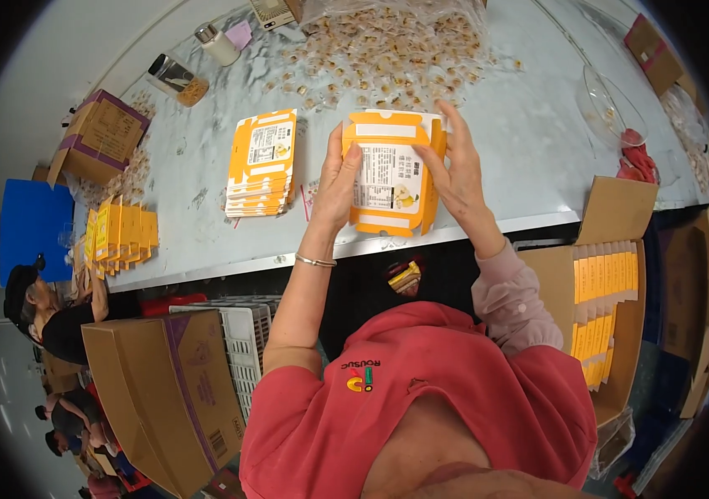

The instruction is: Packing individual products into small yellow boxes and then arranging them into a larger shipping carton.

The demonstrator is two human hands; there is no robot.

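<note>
Between my hands, over the table's near edge, is a yellow-and-white carton with end flaps sticking out at top and bottom. My left hand grips its left edge, thumb on the printed face and fingers behind. On the opposite side, my right hand has its thumb at the front right edge, with the longer fingers stretched along the yellow side. Left of them lies a fanned stack of flat cartons in the same colours. Beyond the carton spreads a heap of small clear-wrapped pieces.
An open cardboard box at my right holds rows of yellow cartons. A clear bowl and red cloth lie far right. Jars stand far left. Left, a co-worker sits near standing yellow cartons.
</note>
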